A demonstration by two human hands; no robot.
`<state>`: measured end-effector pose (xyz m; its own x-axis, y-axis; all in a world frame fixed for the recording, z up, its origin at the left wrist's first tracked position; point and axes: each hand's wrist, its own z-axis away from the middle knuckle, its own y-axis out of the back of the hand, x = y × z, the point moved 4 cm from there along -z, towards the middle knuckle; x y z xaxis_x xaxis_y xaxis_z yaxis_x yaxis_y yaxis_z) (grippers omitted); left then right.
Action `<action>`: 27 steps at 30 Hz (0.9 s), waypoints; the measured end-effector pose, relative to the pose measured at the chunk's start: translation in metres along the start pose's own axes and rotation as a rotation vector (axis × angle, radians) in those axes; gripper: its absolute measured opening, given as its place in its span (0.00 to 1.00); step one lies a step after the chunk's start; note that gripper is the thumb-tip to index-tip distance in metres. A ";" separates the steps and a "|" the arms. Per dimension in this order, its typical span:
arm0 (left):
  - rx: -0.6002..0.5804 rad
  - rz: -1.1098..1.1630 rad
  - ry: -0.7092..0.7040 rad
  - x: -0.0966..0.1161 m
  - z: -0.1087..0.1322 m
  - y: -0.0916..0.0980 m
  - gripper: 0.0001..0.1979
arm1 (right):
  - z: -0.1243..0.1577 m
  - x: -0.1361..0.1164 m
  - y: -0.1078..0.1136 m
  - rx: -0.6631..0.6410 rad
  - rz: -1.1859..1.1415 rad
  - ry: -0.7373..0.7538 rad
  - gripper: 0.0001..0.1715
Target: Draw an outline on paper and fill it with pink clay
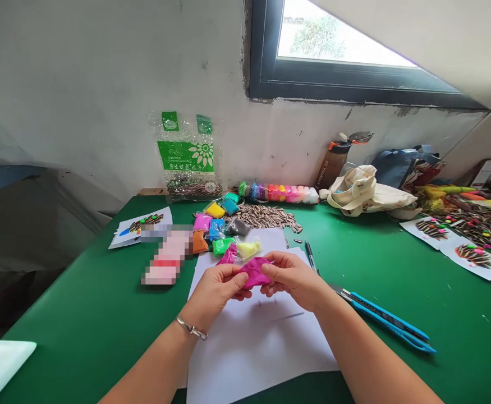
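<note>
In the middle of the frame, both hands grasp one soft-looking magenta piece [257, 273]: the left hand [221, 284] pinches its left end between thumb and fingers, and the right hand [294, 277] does the same at its right end. The piece is held up over white paper [266, 353] spread on the green counter [81, 314]. If it is as soft as it looks, uneven pressure from the two thumbs could thin it in the centre, and pulling the ends apart could tear it. Tacky material might also cling to the fingertips and leave colour on the sheet.

Just behind the left fingers, a magenta packet [228, 254] and a yellow-green packet [249, 248] lie close; a knuckle drifting toward the upper part of the frame could push them into the other packets. Loose striped seeds [266, 216] lie beyond, and if the piece were dropped among them, they could stick to it. To the right, a dark pen [310, 255] lies near the right hand, and a blue-handled tool [422, 345] rests beside the right forearm; a careless outward sweep could knock either one, and any sharp tip could scratch the skin.
</note>
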<state>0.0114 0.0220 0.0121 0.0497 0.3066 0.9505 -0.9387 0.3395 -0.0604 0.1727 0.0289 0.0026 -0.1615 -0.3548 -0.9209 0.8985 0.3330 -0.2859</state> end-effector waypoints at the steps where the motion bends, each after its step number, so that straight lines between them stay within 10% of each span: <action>1: -0.014 0.002 0.006 0.000 0.000 0.000 0.17 | 0.000 -0.003 0.001 0.019 0.005 0.006 0.22; 8: 0.035 -0.053 0.075 -0.007 -0.001 0.003 0.26 | 0.008 -0.014 0.016 0.156 0.281 0.024 0.16; 17: 0.239 -0.564 -0.173 0.002 -0.001 0.016 0.14 | 0.010 0.018 0.016 0.206 0.215 -0.016 0.13; 27: 0.040 -0.970 -0.303 -0.004 0.001 0.006 0.15 | 0.006 0.022 0.011 0.198 0.371 -0.002 0.11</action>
<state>0.0055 0.0223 0.0083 0.7121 -0.3256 0.6220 -0.5507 0.2904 0.7825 0.1814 0.0198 -0.0193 0.1884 -0.2443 -0.9512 0.9568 0.2640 0.1217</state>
